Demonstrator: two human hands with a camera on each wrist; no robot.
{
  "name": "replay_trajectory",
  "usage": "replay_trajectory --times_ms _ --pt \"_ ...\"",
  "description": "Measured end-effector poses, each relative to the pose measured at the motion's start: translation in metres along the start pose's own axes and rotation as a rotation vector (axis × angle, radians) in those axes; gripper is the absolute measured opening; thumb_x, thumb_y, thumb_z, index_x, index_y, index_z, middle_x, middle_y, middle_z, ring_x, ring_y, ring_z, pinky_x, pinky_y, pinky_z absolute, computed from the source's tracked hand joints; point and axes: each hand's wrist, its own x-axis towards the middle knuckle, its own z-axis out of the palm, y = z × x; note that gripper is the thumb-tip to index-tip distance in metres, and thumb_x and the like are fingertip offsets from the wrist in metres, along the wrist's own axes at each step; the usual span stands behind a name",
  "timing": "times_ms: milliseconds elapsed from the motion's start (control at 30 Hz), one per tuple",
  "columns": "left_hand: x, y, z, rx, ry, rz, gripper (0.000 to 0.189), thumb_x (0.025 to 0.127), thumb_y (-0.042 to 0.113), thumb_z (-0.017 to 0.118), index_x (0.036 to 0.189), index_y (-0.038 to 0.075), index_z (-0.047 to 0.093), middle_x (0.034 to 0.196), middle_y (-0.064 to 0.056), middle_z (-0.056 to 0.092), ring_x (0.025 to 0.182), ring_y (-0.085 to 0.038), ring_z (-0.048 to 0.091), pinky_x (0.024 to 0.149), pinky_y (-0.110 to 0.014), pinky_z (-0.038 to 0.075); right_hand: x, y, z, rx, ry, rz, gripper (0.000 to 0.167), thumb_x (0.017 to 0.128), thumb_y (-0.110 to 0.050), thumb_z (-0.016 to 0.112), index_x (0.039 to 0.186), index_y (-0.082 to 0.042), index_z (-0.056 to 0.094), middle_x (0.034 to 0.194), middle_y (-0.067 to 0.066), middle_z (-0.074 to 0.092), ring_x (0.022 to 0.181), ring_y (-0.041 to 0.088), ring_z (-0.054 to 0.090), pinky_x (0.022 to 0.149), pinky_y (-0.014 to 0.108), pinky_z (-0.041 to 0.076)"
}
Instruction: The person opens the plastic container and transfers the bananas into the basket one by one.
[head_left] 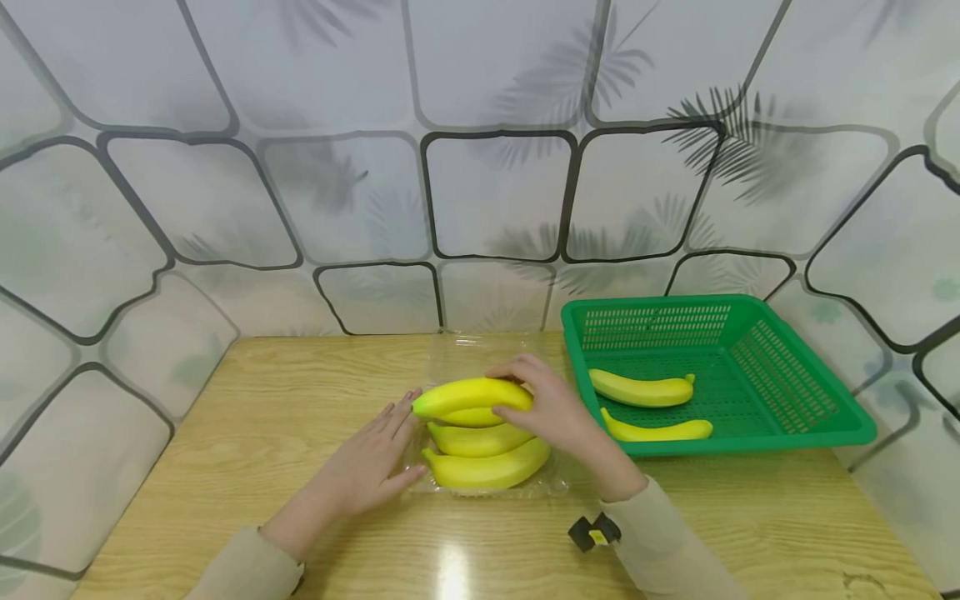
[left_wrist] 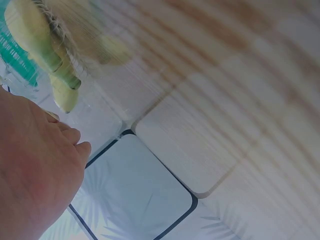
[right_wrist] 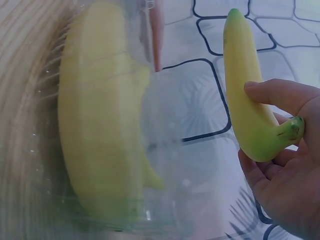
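My right hand [head_left: 551, 412] grips a yellow banana [head_left: 465, 395] by its right end, holding it over a clear plastic box [head_left: 487, 493]. Its green-tipped end points left. The right wrist view shows thumb and fingers round the banana [right_wrist: 240, 75], near its stem. Below it, other bananas [head_left: 487, 468] lie side by side in the box; the held one partly hides the rearmost. At the box's left side rests my left hand [head_left: 367, 467], fingers extended along the edge and thumb apart, close to the banana tips. In the left wrist view, that hand [left_wrist: 40, 165] is beside the box.
A green plastic basket [head_left: 817, 442] stands to the right of the box, with two bananas [head_left: 645, 389] in its left part. The clear lid [head_left: 480, 354] lies back behind the box. A patterned wall [head_left: 495, 200] borders the wooden table [head_left: 292, 383].
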Motion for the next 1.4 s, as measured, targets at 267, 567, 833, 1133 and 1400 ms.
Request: replay_trajectory --times_ms 267,567,833,1133,1400 --pt "0.0 -0.001 0.002 0.01 -0.014 -0.01 0.083 0.108 0.048 0.054 0.166 -0.004 0.026 0.176 -0.023 0.021 0.163 -0.038 0.026 0.132 -0.053 0.03 -0.003 0.0 -0.013 -0.023 0.055 -0.035 0.043 0.09 -0.01 0.085 0.131 -0.009 0.073 0.122 0.006 0.07 0.107 0.021 0.065 0.096 0.042 0.061" --pt "-0.001 -0.001 0.002 0.013 -0.012 -0.011 0.084 0.108 0.048 0.053 0.167 -0.003 0.022 0.176 -0.023 0.02 0.164 -0.036 0.025 0.133 -0.051 0.029 -0.007 0.006 -0.027 -0.011 0.094 -0.026 0.042 0.089 -0.009 0.085 0.129 -0.009 0.074 0.126 0.007 0.07 0.11 0.021 0.065 0.097 0.041 0.061" --pt "0.0 -0.001 0.002 0.009 -0.007 -0.005 0.084 0.108 0.048 0.053 0.166 -0.004 0.023 0.176 -0.022 0.018 0.163 -0.038 0.025 0.132 -0.052 0.03 -0.011 0.011 -0.039 -0.022 0.143 -0.045 0.042 0.087 -0.006 0.087 0.128 -0.006 0.075 0.119 0.008 0.071 0.104 0.022 0.065 0.093 0.038 0.061" --pt "0.0 -0.002 0.003 0.017 -0.005 0.0 0.085 0.108 0.048 0.053 0.167 -0.004 0.023 0.176 -0.023 0.019 0.163 -0.038 0.025 0.133 -0.051 0.029 -0.017 0.023 -0.051 -0.046 0.189 -0.004 0.041 0.088 -0.004 0.086 0.127 -0.008 0.074 0.121 0.009 0.07 0.103 0.021 0.064 0.092 0.035 0.061" --pt "0.0 -0.001 0.002 0.019 0.013 0.007 0.084 0.107 0.047 0.055 0.166 -0.005 0.025 0.176 -0.024 0.021 0.162 -0.039 0.027 0.131 -0.054 0.032 -0.026 0.034 -0.06 -0.063 0.194 0.054 0.041 0.089 -0.006 0.085 0.128 -0.007 0.073 0.123 0.009 0.068 0.108 0.021 0.064 0.092 0.031 0.06"
